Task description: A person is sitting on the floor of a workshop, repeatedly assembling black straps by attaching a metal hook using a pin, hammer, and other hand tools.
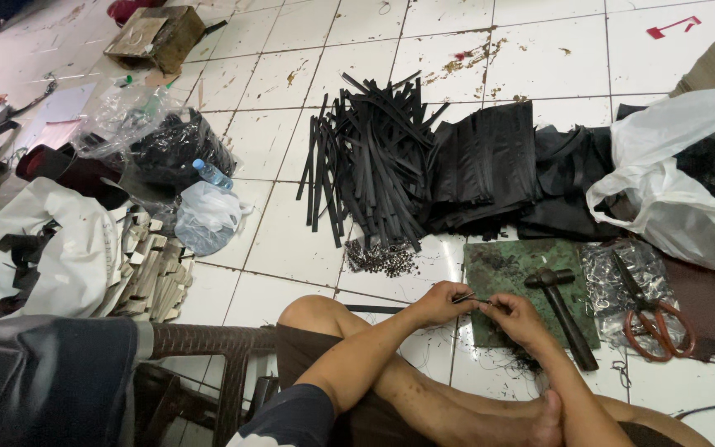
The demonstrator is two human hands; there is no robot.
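**Both hands pinch a thin black strip above the green board**

The left hand (439, 302) and the right hand (516, 319) meet near the middle of the scene, fingertips drawn in narrow, each pinching an end of a short, thin black strip piece (472, 298). The piece is dark, slim and nearly level, spanning the small gap between the two hands; finer detail is too small to tell. It sits just over the near left corner of a flat, worn green rectangular board (506, 269) lying on the white tiled floor (291, 240).

On that board, right of the hands, rests a dark metal hammer with a wooden handle (564, 310), its head toward the far side. Further right lie orange-handled scissors (654, 319) on a clear plastic bag.

Beyond the hands, a heap of long black strips (370, 161) fans out on the tiles, with folded black fabric (486, 165) to its right and a small pile of dark metal bits (381, 258) at its near edge. A white plastic bag (680, 190) sits far right.
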